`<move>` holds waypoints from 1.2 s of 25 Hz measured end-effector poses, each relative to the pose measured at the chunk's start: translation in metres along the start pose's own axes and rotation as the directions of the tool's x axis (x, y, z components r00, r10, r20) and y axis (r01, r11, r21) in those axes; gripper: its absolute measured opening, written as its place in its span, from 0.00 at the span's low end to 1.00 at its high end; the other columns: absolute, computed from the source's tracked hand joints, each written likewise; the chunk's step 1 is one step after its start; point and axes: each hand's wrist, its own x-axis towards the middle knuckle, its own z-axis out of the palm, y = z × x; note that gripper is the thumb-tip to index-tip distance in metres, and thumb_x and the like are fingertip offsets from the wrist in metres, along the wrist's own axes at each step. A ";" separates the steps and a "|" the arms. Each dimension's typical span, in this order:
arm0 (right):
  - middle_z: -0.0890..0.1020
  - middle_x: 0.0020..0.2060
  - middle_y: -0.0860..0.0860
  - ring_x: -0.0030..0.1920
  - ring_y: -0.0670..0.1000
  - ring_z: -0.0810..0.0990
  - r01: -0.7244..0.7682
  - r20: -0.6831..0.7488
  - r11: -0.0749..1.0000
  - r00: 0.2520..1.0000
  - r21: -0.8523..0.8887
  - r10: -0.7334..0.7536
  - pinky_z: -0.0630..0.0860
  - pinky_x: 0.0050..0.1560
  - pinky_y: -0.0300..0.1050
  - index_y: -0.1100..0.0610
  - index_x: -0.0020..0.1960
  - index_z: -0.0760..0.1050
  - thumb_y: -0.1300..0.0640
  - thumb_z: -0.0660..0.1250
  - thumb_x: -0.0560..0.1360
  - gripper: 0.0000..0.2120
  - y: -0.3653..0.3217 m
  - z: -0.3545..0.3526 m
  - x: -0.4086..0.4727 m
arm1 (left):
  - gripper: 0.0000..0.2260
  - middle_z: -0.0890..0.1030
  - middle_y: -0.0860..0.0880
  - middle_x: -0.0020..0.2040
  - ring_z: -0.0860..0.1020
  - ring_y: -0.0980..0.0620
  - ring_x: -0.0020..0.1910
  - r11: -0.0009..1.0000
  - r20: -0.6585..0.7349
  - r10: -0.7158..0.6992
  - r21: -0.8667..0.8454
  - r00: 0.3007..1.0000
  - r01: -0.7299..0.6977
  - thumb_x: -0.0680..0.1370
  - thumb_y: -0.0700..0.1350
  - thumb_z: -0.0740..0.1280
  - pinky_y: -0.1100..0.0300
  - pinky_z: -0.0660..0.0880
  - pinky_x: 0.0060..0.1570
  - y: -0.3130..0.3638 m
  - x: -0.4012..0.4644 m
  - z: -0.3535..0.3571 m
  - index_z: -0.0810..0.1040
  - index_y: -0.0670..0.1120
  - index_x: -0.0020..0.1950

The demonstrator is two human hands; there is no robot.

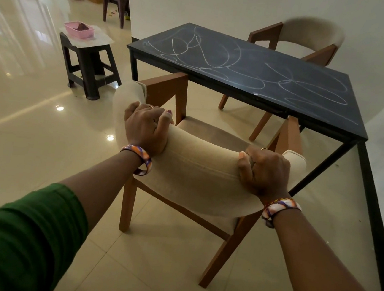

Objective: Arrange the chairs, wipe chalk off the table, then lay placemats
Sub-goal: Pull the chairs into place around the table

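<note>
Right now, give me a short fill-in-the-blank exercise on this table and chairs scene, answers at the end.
1. Both hands, the left hand and the right hand, grip the padded ____ of the near chair.
2. The black table is covered in white ____ scribbles.
3. The pink tray sits on a dark ____ left of the table.
4. The far chair stands on the table's ____ side.

Answers: backrest; chalk; stool; far

— Anything written on that black table [250, 68]?
— Only chalk scribbles [220, 55], loops and curls, no letters or numbers.
— Labels anywhere else?
— None I can read from here.
</note>
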 end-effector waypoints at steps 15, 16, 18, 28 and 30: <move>0.79 0.28 0.58 0.28 0.55 0.75 -0.044 0.024 0.999 0.999 0.028 0.044 0.74 0.32 0.43 0.62 0.38 0.78 0.46 0.48 0.77 0.26 0.004 0.003 0.005 | 0.19 0.81 0.42 0.42 0.69 0.54 0.45 0.993 0.038 -0.019 0.117 0.999 0.014 0.74 0.47 0.53 0.51 0.62 0.62 0.007 0.009 0.004 0.81 0.40 0.39; 0.79 0.30 0.57 0.29 0.55 0.76 -0.074 0.055 0.997 0.996 0.035 0.072 0.73 0.35 0.43 0.61 0.39 0.78 0.45 0.47 0.77 0.27 0.002 0.002 0.005 | 0.19 0.81 0.42 0.43 0.69 0.53 0.45 0.990 0.053 -0.023 0.137 0.998 0.015 0.74 0.47 0.53 0.50 0.63 0.62 0.010 0.010 0.001 0.81 0.40 0.40; 0.80 0.34 0.56 0.34 0.54 0.76 -0.148 0.119 0.988 0.983 0.048 0.141 0.69 0.41 0.43 0.60 0.42 0.79 0.43 0.45 0.76 0.29 -0.001 -0.003 0.002 | 0.20 0.81 0.41 0.44 0.73 0.47 0.46 0.973 0.126 0.038 0.219 0.991 -0.065 0.75 0.48 0.52 0.49 0.63 0.61 0.015 0.008 -0.003 0.80 0.40 0.43; 0.63 0.73 0.51 0.74 0.52 0.59 -0.073 0.659 0.991 0.752 0.109 -0.018 0.55 0.73 0.51 0.52 0.75 0.56 0.52 0.75 0.68 0.42 0.141 -0.055 -0.008 | 0.30 0.79 0.49 0.52 0.78 0.51 0.45 0.619 0.705 0.136 0.488 0.696 -0.616 0.69 0.67 0.65 0.60 0.74 0.44 0.174 -0.064 0.111 0.71 0.47 0.61; 0.58 0.75 0.50 0.75 0.52 0.54 -0.064 0.751 0.996 0.660 0.063 -0.005 0.49 0.74 0.54 0.51 0.76 0.51 0.59 0.72 0.70 0.43 0.168 -0.060 0.000 | 0.30 0.79 0.48 0.49 0.78 0.51 0.44 0.631 0.679 -0.016 0.576 0.734 -0.520 0.67 0.65 0.69 0.59 0.75 0.43 0.197 -0.066 0.149 0.72 0.45 0.60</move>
